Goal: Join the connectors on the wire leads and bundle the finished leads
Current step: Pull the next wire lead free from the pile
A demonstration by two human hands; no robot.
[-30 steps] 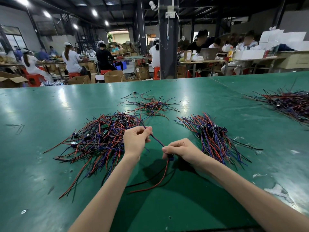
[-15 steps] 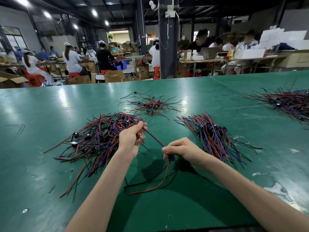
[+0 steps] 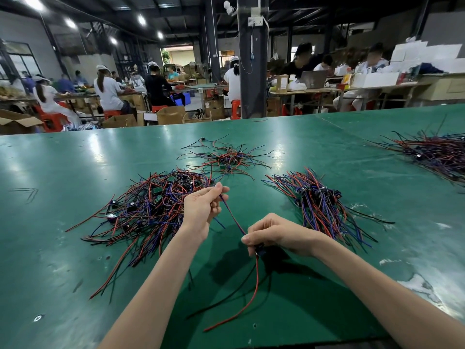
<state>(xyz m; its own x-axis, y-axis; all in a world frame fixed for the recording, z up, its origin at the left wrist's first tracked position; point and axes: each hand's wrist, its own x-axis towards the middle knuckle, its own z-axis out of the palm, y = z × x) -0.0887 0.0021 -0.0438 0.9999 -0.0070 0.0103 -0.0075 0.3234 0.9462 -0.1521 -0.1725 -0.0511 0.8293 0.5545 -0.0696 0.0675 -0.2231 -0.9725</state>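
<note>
A thin, flexible wire lead [image 3: 232,215] is pinched taut at frame centre between the left hand [image 3: 201,210] and the right hand [image 3: 276,235], whose fingers also grip a small black connector [image 3: 259,248]. Tangled red, blue and black wire heaps [image 3: 151,205] are spread over the glossy green surface [image 3: 75,159].

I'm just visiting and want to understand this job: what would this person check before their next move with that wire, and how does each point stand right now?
1. Left hand pinches the lead: ok.
2. Right hand pinches the black connector: ok.
3. Lead stretched straight between both hands: ok.
4. Lead free of the tangled pile: cannot tell.
5. Connector fully joined: cannot tell, hidden in the grip.
6. Red tail hangs loose to the table, unsnagged: ok.
</note>
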